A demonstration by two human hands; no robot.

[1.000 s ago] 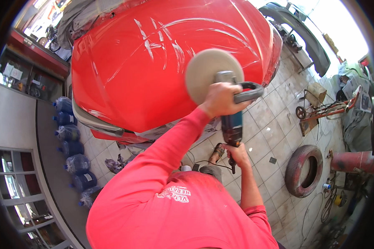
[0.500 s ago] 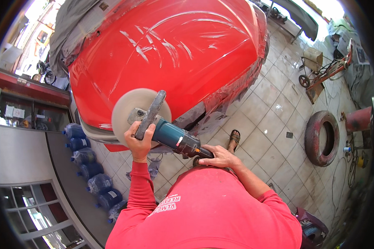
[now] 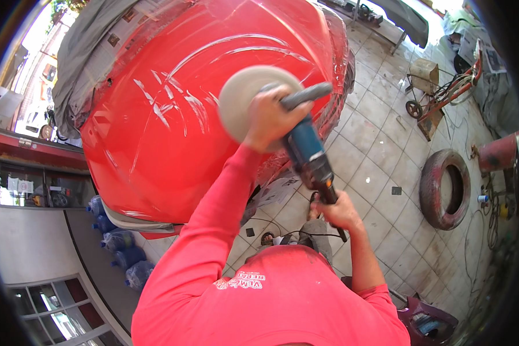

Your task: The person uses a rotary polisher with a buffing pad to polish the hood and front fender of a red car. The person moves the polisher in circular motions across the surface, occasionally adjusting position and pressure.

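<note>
Pale floor tiles [image 3: 375, 144] spread right of a red car hood [image 3: 173, 161] marked with white streaks [image 3: 196, 109]; over the hood's right side is the round pad [image 3: 236, 104] of a teal-and-black polisher [image 3: 305, 143], left hand [image 3: 273, 117] with fingers clasped about its front end, right hand [image 3: 342, 211] with fingers grasping its rear grip

Car hood [image 3: 173, 158] in front, polisher [image 3: 305, 143] partly over it

Pad [image 3: 233, 109] over the right part of the hood; left hand [image 3: 271, 118] at the front of the polisher, right hand [image 3: 341, 213] at the back end, nearer the body [image 3: 282, 294]. To the left, bottles [image 3: 128, 256] in a row along the wall [image 3: 98, 271]. To the right, a tire [image 3: 432, 191] on the floor [image 3: 380, 150], a tank [image 3: 496, 155] to its right, a cart [image 3: 430, 123] farther ahead.
</note>
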